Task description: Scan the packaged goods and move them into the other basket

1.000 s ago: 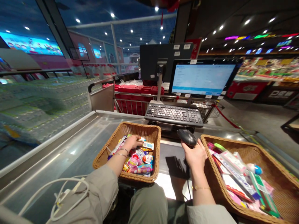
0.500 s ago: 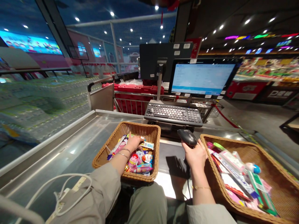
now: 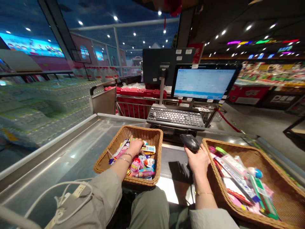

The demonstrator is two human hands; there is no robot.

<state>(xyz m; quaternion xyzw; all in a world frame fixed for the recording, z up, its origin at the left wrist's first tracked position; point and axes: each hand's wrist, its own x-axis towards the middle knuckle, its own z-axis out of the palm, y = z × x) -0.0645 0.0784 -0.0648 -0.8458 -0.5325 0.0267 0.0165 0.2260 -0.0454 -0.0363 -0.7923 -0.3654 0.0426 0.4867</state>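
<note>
My left hand (image 3: 135, 146) reaches into a brown wicker basket (image 3: 158, 159). Its fingers are apart over the small, colourful packages, and their tips are partly hidden. Just right of the fingertips lies a white package with a barcode (image 3: 149, 148). Nearer to me in the same basket are a pink round container (image 3: 135, 165) and a small white-and-orange item (image 3: 149, 162). My right hand (image 3: 199, 159) is closed around a black barcode scanner (image 3: 190, 142), its head tilted toward the left basket. This hand is beside the left rim of a second wicker basket (image 3: 283, 178).
The second basket holds several boxes, including a green package (image 3: 263, 195). Behind the baskets are a keyboard (image 3: 175, 117) and a lit monitor (image 3: 202, 82). A white cable (image 3: 47, 190) crosses the metal counter (image 3: 83, 152) at left. Shopping carts (image 3: 133, 106) stand beyond.
The whole view has shifted slightly. My left hand stays among the packages in the basket, and my right hand keeps hold of the scanner.
</note>
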